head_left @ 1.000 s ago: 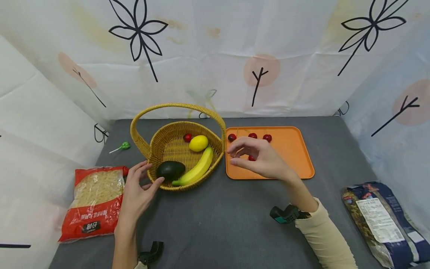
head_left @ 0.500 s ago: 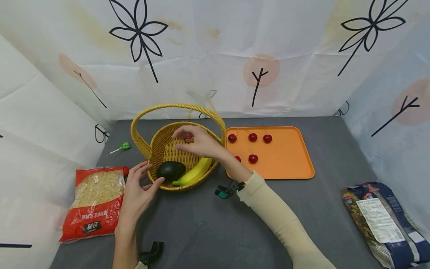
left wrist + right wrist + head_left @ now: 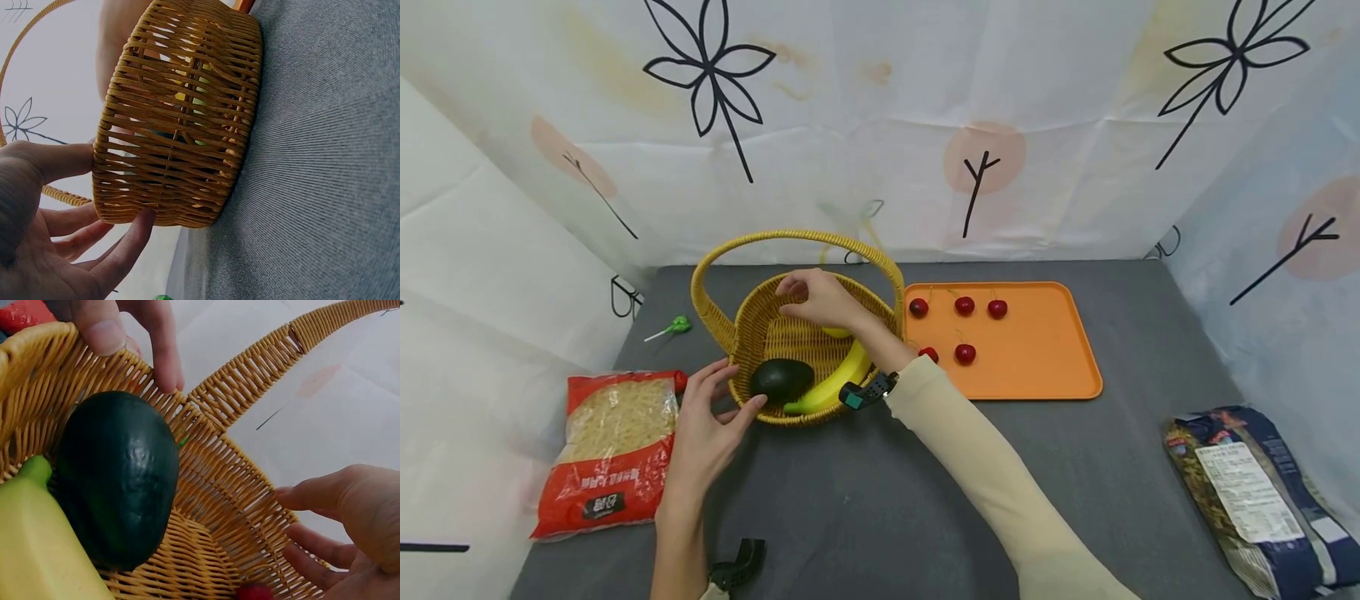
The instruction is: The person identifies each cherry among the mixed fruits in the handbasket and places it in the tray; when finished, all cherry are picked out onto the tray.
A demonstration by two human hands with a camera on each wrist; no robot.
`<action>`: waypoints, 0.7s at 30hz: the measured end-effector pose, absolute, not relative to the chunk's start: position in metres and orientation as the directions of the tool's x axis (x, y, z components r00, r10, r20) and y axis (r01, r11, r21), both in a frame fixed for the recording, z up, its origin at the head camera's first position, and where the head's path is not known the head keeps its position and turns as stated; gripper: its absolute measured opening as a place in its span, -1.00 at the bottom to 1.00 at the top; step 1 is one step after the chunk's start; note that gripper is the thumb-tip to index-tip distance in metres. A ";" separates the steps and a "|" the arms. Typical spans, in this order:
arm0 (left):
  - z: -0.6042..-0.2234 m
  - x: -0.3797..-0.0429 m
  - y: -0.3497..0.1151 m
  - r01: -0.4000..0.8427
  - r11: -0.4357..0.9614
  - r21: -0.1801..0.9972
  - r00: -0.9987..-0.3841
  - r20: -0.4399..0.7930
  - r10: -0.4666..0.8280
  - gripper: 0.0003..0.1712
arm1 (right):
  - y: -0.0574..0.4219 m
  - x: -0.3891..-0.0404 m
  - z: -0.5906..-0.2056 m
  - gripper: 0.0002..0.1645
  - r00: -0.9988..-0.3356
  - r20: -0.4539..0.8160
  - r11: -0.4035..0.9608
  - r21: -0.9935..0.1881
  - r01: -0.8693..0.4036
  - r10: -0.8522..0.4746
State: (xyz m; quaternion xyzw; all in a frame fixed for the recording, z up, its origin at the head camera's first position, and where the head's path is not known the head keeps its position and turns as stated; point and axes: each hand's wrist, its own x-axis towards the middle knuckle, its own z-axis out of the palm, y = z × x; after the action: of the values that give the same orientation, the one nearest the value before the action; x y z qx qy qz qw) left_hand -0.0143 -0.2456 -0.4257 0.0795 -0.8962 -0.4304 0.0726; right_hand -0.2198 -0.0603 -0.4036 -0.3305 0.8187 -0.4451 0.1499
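Observation:
A yellow wicker basket (image 3: 775, 337) with a tall handle stands on the table. My left hand (image 3: 711, 425) holds its left front rim, thumb on the rim and fingers against the outer wall. Inside lie a dark green avocado (image 3: 781, 381), a banana (image 3: 838, 379), a mostly hidden lemon (image 3: 837, 332) and a small red round fruit (image 3: 254, 592), cut off in the right wrist view. My right hand (image 3: 827, 300) hovers over the basket's back part, fingers loosely bent, with nothing seen between them. In the right wrist view its thumb overlaps the rim; contact is unclear.
An orange tray (image 3: 1037, 350) with several cherries (image 3: 965, 354) sits right of the basket. A red bag of pasta (image 3: 613, 454) lies left, below a green lollipop (image 3: 679, 325). A dark blue packet (image 3: 1262, 500) lies far right. White cloth (image 3: 880, 150) hangs behind.
My right hand has moved left from above the tray to the back of the basket, covering the red fruit and most of the lemon. My left hand and the basket stay put.

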 end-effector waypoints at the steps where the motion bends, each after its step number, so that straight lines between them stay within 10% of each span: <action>1: -0.426 -0.014 -0.246 -0.080 0.618 0.782 -0.977 0.062 -0.205 -0.29 | -0.062 -0.220 -0.404 -0.61 -0.737 0.044 0.392 -0.824 -0.409 -0.675; 21: -0.427 -0.016 -0.246 -0.071 0.622 0.780 -0.975 0.078 -0.209 -0.30 | -0.090 -0.217 -0.418 -0.57 -0.768 -0.047 0.494 -0.790 -0.362 -0.638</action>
State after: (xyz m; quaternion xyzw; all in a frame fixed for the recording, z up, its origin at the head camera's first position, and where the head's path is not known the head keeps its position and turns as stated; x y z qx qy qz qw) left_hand -0.0155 -0.2457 -0.4271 0.0778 -0.8970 -0.4276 0.0807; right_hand -0.2166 -0.0902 -0.4176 -0.2951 0.8476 -0.4072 0.1694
